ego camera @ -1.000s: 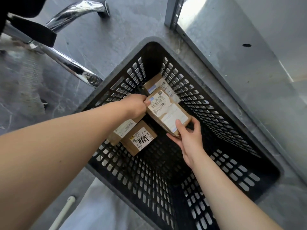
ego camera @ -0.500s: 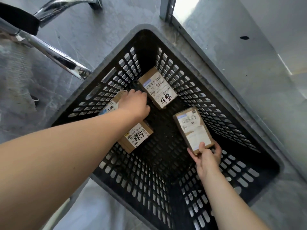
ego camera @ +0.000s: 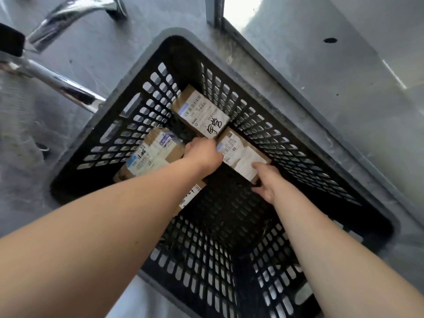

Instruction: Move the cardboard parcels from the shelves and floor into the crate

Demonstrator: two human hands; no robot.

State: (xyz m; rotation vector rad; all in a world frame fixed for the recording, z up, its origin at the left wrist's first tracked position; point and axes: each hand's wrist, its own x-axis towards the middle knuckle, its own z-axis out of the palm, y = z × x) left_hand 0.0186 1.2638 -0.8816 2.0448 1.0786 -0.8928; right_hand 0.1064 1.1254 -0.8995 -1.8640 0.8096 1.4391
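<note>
Both hands are seating a labelled parcel (ego camera: 243, 154) in the black crate (ego camera: 298, 138) — right hand (ego camera: 267, 180) gripping its near end, left hand (ego camera: 204, 152) closed on its far end; letting go looks next.

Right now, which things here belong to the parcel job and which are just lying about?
Job things: crate; four parcels in it, far, left, right, near; left hand; right hand.

Lying about: chrome chair leg; metal post.
</note>
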